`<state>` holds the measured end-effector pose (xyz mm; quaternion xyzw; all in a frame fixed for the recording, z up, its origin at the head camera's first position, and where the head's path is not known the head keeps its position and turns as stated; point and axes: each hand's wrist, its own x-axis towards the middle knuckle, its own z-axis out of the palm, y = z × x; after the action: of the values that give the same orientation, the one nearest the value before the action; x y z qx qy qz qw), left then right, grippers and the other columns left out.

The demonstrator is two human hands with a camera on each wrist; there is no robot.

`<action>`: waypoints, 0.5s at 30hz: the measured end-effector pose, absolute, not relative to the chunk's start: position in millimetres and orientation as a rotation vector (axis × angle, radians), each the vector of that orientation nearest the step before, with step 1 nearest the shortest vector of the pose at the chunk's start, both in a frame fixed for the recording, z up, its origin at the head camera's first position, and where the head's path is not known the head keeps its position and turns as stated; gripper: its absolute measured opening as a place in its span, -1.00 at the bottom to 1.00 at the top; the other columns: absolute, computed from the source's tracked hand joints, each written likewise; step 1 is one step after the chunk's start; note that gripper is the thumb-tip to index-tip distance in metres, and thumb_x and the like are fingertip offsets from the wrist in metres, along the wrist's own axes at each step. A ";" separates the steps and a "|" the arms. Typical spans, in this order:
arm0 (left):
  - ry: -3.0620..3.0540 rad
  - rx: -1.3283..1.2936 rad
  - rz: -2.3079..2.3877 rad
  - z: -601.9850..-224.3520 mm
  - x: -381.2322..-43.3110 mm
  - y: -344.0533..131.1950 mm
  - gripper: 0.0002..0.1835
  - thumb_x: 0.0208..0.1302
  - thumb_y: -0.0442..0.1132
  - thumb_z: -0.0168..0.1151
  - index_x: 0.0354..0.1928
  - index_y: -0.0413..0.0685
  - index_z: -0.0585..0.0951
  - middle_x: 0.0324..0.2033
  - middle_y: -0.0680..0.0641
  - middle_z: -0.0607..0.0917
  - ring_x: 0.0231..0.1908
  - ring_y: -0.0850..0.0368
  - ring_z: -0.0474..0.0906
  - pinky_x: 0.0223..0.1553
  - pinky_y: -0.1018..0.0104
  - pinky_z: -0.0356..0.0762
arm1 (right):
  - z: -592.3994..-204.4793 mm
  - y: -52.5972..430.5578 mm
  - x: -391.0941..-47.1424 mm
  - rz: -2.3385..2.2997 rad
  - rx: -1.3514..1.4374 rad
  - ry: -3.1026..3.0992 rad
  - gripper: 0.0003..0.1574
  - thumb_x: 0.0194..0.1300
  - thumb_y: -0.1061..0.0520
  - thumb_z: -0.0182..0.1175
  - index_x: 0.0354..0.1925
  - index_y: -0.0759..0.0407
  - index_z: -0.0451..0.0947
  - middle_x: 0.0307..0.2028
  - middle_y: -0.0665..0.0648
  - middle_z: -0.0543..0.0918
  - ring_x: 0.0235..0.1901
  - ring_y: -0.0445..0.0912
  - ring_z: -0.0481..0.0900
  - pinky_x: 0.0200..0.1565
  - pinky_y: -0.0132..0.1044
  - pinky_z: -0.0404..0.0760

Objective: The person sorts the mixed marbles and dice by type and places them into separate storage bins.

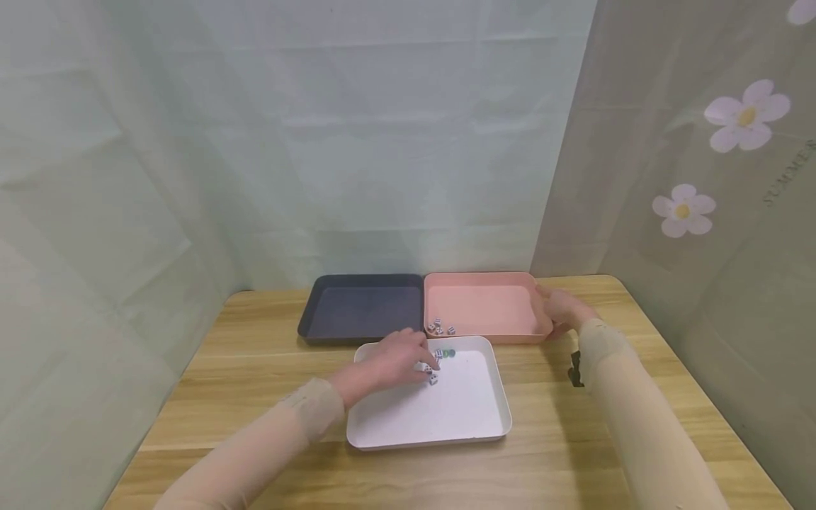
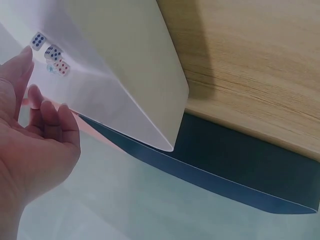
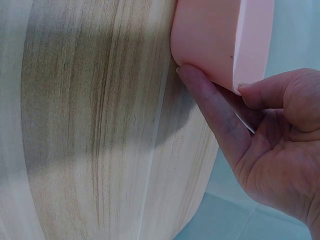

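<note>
My left hand [image 1: 398, 358] reaches over the white tray [image 1: 440, 425], its fingers near a small group of dice [image 1: 433, 380] at the tray's far side. In the left wrist view those dice [image 2: 53, 52], white with blue or red dots, lie just past my fingertips [image 2: 26, 52]; I see nothing held. Greenish pieces [image 1: 449, 353] lie beside them. My right hand [image 1: 561, 309] holds the right end of the pink tray [image 1: 484, 301]. The right wrist view shows the thumb [image 3: 255, 96] on its rim and a finger against its outer wall. Several dice [image 1: 438, 328] sit in its near-left corner.
A dark tray [image 1: 360, 308] stands left of the pink one, both behind the white tray. All rest on a wooden table [image 1: 255, 397]. Pale cloth [image 1: 382, 142] hangs behind and at the sides. A small black object [image 1: 575, 370] shows by the right sleeve.
</note>
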<state>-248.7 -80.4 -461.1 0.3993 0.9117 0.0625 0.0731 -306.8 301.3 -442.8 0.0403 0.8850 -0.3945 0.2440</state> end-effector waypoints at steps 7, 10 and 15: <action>2.744 1.257 0.159 -462.8 -246.9 -77.1 -0.80 0.27 -0.04 0.47 -0.07 0.38 0.81 -0.23 0.19 0.53 -0.20 0.21 0.36 -0.16 0.31 0.36 | -442.9 299.8 -304.9 -1.096 0.139 2.404 -0.21 0.62 0.27 -0.28 0.63 0.15 -0.33 0.49 0.59 -0.07 0.01 0.23 0.54 -0.02 0.06 0.67; 2.742 1.273 0.122 -463.2 -246.4 -76.2 -0.82 0.29 -0.04 0.45 -0.08 0.39 0.81 -0.22 0.19 0.53 -0.19 0.21 0.36 -0.16 0.30 0.36 | -443.0 299.8 -304.8 -1.095 0.160 2.403 -0.23 0.65 0.21 -0.28 0.64 0.11 -0.33 0.48 0.58 -0.03 0.05 0.24 0.52 0.00 0.06 0.67; 2.759 1.279 0.085 -464.4 -245.5 -74.6 -0.84 0.30 -0.03 0.44 -0.10 0.39 0.81 -0.18 0.18 0.55 -0.18 0.21 0.36 -0.15 0.30 0.36 | -443.3 298.9 -305.7 -1.102 0.142 2.404 -0.22 0.64 0.22 -0.25 0.64 0.14 -0.33 0.45 0.59 0.02 -0.01 0.23 0.56 -0.01 0.08 0.67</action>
<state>-245.5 -74.6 -464.4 0.4197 0.9059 0.0280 0.0496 -305.7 298.9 -443.3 0.0520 0.8803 -0.4035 0.2441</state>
